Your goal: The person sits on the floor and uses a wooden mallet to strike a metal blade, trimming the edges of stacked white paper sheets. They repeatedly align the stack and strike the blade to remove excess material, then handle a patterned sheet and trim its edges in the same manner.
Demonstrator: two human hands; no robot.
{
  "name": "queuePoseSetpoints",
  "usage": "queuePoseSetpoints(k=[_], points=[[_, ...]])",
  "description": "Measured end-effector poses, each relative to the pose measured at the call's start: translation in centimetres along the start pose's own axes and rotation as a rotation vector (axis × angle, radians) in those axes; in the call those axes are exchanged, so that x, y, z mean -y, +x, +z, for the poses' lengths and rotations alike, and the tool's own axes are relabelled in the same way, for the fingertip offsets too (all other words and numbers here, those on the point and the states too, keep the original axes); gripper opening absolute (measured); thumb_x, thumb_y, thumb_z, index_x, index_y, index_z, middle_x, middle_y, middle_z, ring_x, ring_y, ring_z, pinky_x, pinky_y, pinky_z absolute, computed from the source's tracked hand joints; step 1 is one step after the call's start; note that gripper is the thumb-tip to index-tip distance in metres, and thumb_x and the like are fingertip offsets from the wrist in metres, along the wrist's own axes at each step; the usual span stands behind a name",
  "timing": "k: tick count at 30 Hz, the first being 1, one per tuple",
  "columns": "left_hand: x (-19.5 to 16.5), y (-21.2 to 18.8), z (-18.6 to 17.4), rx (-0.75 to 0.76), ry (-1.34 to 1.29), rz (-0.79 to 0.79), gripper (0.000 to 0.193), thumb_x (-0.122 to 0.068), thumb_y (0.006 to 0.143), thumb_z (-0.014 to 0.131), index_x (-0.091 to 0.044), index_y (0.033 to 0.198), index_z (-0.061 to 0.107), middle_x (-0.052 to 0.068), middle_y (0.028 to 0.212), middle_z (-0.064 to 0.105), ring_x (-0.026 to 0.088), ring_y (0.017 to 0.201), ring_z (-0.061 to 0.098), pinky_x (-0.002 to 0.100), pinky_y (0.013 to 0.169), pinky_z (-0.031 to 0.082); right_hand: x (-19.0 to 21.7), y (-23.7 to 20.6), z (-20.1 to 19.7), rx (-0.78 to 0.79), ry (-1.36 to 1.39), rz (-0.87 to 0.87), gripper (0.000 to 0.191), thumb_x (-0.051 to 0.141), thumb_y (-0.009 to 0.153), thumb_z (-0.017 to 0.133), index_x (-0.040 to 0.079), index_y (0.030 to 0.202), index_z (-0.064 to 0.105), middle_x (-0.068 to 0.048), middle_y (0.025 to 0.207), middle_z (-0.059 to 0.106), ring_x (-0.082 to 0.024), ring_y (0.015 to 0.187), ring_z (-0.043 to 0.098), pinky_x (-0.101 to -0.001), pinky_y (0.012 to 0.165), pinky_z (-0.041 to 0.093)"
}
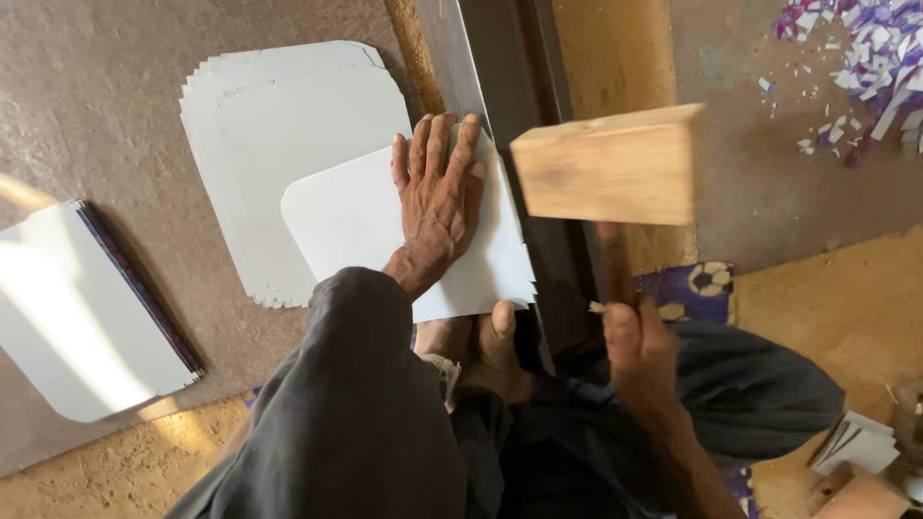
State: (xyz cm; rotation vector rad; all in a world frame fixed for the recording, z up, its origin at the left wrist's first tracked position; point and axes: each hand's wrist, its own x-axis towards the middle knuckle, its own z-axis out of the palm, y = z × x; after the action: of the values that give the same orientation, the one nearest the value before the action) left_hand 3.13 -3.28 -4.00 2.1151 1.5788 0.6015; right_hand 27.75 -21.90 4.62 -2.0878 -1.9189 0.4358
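Head view, two hands (pixel 437 197), one mallet (pixel 608 165)

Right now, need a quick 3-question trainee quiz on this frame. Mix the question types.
1. True or false: the left hand lies flat on the white sheet.
2. What does the right hand hold? A) scissors B) a wooden mallet C) a brush
3. Fill in: the sheet's edge lies against a long dark metal ____.

Key: 1 true; 2 B; 3 bar. A stack of similar sheets lies behind, and paper scraps lie at top right.
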Motion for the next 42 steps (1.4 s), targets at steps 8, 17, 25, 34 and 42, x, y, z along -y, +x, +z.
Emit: queuePoseSetpoints(k=[8,17,25,34,42], points=[[-0.2,-0.3,0.1,-0.02,-0.019,0.014,0.057,-0.025,0.11,0.05,-0.016,0.162,0.031,0.018,0.161,0.038,0.039,0.155,0.026,0.061,0.129,0.006,0.8,-1.3,0.2,-0.106,0.527,0.278,0.047,0.045,0.109,0.04,0.002,0.103,0.058,-0.004,0.072,0.057,-0.015,0.056,0.053,-0.0321,0.051,0.044],[0.4,-0.5,0.4,-0.003,-0.02,0.014,0.056,-0.024,0.11,0.051,-0.016,0.162,0.032,0.018,0.161,0.037,0.039,0.155,0.026,0.06,0.129,0.005,-3.8,-1.2,-1.4,-0.546,1.717,0.215,0.057,0.064,0.104,0.057,0.008,0.1,0.058,-0.011,0.078,0.06,-0.024,0.059,0.056,-0.0431,0.061,0.052],[0.4,-0.1,0.4,0.0,0.015,0.046,0.058,-0.025,0.11,0.051,-0.016,0.163,0.031,0.018,0.161,0.037,0.039,0.154,0.027,0.061,0.129,0.006,-1.5,2.8,2.0,0.068,1.257,0.815,0.053,0.065,0.103,0.04,0.017,0.086,0.053,0.001,0.063,0.049,-0.014,0.047,0.045,-0.0321,0.044,0.04],[0.2,-0.3,0.2,-0.017,-0.012,0.037,0.053,-0.025,0.112,0.049,-0.015,0.161,0.035,0.017,0.161,0.039,0.037,0.156,0.027,0.059,0.13,0.007,-1.6,3.4,2.4,0.247,0.84,0.506,0.057,0.063,0.103,0.039,0.012,0.083,0.052,0.001,0.063,0.047,-0.009,0.045,0.044,-0.0281,0.038,0.037],[-2.3,-1.3,0.3,-0.011,0.072,0.014,0.058,-0.036,0.106,0.056,-0.02,0.159,0.039,0.02,0.17,0.018,0.04,0.158,0.005,0.063,0.126,0.002,-0.3,-2.1,5.4,0.319,0.92,0.796,0.056,0.06,0.097,0.048,0.008,0.078,0.054,-0.002,0.058,0.049,-0.012,0.042,0.046,-0.0306,0.036,0.038]])
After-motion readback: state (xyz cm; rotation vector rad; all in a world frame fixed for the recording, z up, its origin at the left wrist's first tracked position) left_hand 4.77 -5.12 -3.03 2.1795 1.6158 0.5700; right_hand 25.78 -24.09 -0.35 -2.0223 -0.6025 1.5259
